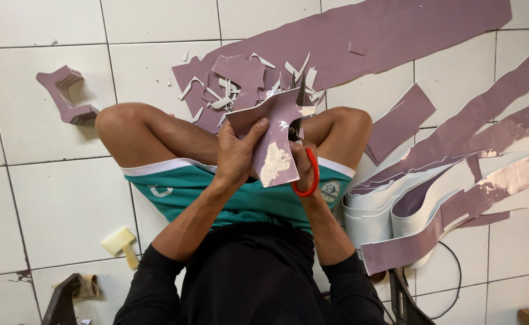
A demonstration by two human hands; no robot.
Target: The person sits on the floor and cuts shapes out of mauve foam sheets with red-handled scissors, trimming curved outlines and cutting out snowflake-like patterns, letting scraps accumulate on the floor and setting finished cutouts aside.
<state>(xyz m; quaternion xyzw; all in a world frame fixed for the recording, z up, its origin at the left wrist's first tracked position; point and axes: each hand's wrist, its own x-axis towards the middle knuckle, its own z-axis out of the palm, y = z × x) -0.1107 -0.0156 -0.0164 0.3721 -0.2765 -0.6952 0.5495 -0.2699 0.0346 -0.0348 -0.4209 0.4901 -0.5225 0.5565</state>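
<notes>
I sit cross-legged on a white tiled floor. My left hand [235, 153] grips a mauve sheet piece [274, 129] with a shiny surface and a pale bare patch, held up in front of my knees. My right hand [303, 162] is mostly hidden behind that piece and holds red-handled scissors [308, 177], whose dark blades [300, 96] poke up past the piece's top edge. Beyond the piece lies a heap of mauve and white offcuts [240, 87].
A stack of cut mauve shapes [68, 96] lies at the far left. Long mauve strips [397, 30] stretch across the floor, and curled strips with white backing [445, 198] pile at my right. A pale yellow scraper-like tool [121, 244] lies near my left hip.
</notes>
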